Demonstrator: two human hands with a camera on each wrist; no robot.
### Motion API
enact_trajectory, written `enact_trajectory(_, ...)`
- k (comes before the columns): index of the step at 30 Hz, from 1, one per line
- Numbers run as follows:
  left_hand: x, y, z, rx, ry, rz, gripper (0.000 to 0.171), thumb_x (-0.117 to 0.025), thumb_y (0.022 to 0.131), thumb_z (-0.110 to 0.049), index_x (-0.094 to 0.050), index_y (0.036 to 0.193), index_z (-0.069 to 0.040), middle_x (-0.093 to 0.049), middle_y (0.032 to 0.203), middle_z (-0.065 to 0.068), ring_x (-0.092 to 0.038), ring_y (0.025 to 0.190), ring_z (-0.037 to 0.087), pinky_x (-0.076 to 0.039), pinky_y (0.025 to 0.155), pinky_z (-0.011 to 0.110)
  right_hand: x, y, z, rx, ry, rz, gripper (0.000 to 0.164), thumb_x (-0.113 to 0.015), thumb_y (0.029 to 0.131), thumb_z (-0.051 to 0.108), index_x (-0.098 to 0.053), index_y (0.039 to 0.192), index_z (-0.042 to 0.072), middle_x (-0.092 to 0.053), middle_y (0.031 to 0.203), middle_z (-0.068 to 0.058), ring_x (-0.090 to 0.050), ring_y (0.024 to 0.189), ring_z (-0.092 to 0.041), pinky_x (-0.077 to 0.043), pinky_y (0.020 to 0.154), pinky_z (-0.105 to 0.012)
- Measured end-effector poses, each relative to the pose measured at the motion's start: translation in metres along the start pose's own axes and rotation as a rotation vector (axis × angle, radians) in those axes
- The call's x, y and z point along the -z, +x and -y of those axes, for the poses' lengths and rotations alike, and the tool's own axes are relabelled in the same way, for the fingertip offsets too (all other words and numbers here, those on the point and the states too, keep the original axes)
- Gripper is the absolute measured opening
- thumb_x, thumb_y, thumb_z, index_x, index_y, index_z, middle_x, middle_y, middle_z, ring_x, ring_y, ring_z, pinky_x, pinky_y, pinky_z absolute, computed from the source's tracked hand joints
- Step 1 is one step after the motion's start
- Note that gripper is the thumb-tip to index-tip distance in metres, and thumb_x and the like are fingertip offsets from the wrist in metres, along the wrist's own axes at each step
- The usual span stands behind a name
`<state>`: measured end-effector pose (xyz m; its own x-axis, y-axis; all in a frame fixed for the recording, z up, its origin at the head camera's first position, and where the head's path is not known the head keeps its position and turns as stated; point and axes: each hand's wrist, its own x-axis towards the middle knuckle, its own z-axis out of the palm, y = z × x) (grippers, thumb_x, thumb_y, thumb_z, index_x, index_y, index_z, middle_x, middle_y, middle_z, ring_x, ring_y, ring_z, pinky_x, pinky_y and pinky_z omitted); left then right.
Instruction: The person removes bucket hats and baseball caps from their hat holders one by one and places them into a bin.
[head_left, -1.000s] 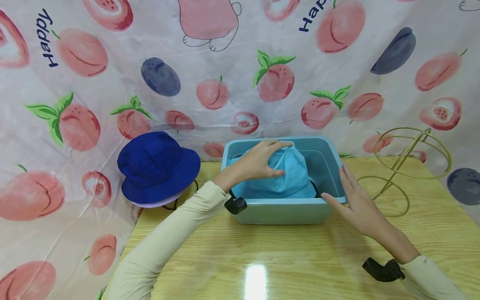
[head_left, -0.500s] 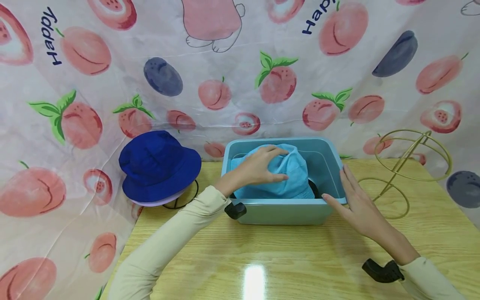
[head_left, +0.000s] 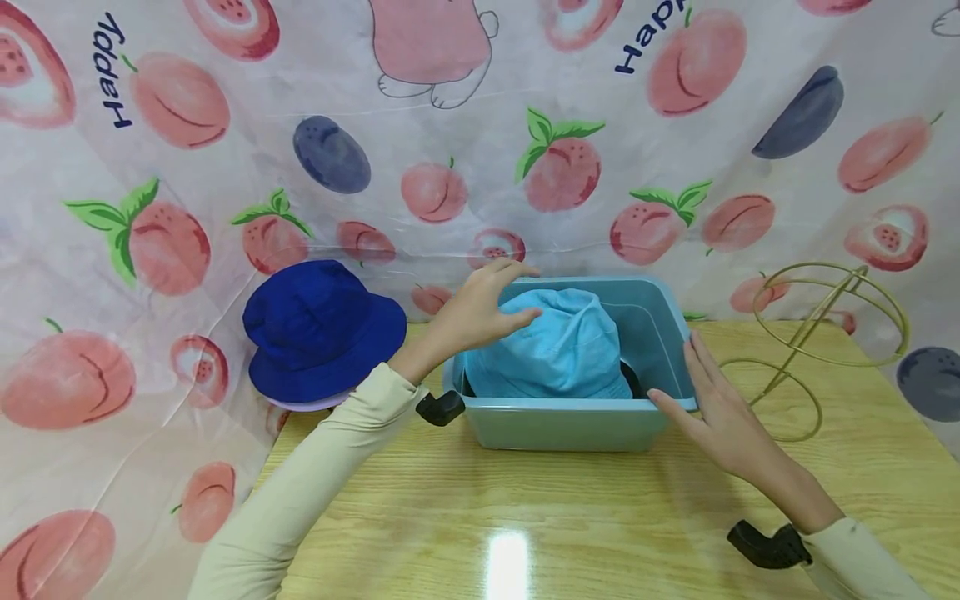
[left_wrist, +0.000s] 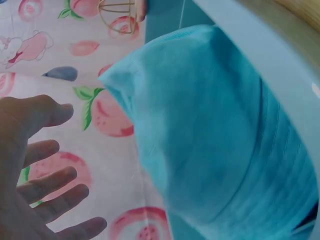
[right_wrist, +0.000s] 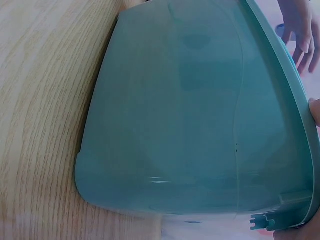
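A light blue bucket hat (head_left: 555, 350) lies crown up inside a blue-green plastic bin (head_left: 562, 425). My left hand (head_left: 474, 310) hovers over the bin's left side with fingers spread and nothing in it. In the left wrist view, a gap separates that hand (left_wrist: 37, 170) from the hat (left_wrist: 200, 130). My right hand (head_left: 723, 421) rests against the bin's right front corner, thumb at the front rim and fairly straight fingers along the right side. Something black shows beside the hat's brim; what it is stays hidden.
A dark blue bucket hat (head_left: 318, 333) sits on a pale lilac one (head_left: 307, 405) to the left of the bin. On the right stands a gold wire stand (head_left: 795, 342). A fruit-print cloth (head_left: 465, 133) hangs behind the wooden table (head_left: 600, 517).
My left hand has let go of the light blue hat and moved up and left, off it. The hat has settled lower in the bin. My right hand stays at the corner.
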<state>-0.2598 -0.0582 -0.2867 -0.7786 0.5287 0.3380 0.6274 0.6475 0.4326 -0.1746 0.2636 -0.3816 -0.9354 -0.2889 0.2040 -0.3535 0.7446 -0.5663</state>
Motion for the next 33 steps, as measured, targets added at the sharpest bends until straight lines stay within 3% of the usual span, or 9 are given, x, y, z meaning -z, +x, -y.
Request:
enact_trajectory(11,0.031,-0.022,0.015,-0.043,-0.037,-0.121,0.043,-0.07,0.086,-0.02,-0.059,0.126,-0.009,-0.056,0.127,0.008,-0.052,0.117,0.022,-0.043,0.096,0.038,0.001,-0.002,0.004,-0.011,-0.002,-0.007,0.084,-0.054,0.096,0.038,-0.001,0.151,0.002,0.008,0.157,-0.01,-0.004,0.14,-0.044,-0.015,0.098,-0.071)
enact_trajectory(15,0.042,-0.031,0.021,-0.029,-0.018,-0.14,0.043,-0.069,0.087,-0.018,-0.058,0.127,-0.009,-0.056,0.128,0.008,-0.056,0.108,0.023,-0.045,0.092,0.039,0.001,-0.002,0.006,-0.012,0.0,-0.005,0.085,-0.054,0.096,0.038,-0.001,0.151,0.002,0.009,0.157,-0.01,-0.004,0.14,-0.044,-0.015,0.098,-0.071)
enact_trajectory(20,0.054,-0.042,0.028,-0.004,0.014,-0.168,0.043,-0.07,0.086,-0.018,-0.06,0.126,-0.01,-0.057,0.126,0.007,-0.052,0.115,0.023,-0.043,0.096,0.04,-0.001,-0.003,0.007,-0.006,-0.003,-0.007,0.085,-0.054,0.095,0.038,-0.001,0.151,0.002,0.009,0.157,-0.01,-0.004,0.139,-0.045,-0.015,0.098,-0.071)
enact_trajectory(33,0.079,-0.066,0.046,0.013,0.068,-0.232,0.041,-0.072,0.083,-0.015,-0.061,0.122,-0.006,-0.059,0.12,0.01,-0.053,0.113,0.024,-0.043,0.094,0.043,-0.005,-0.01,0.009,-0.011,0.0,-0.024,0.085,-0.054,0.095,0.037,-0.001,0.151,0.003,0.009,0.158,-0.007,-0.006,0.139,-0.045,-0.016,0.098,-0.071)
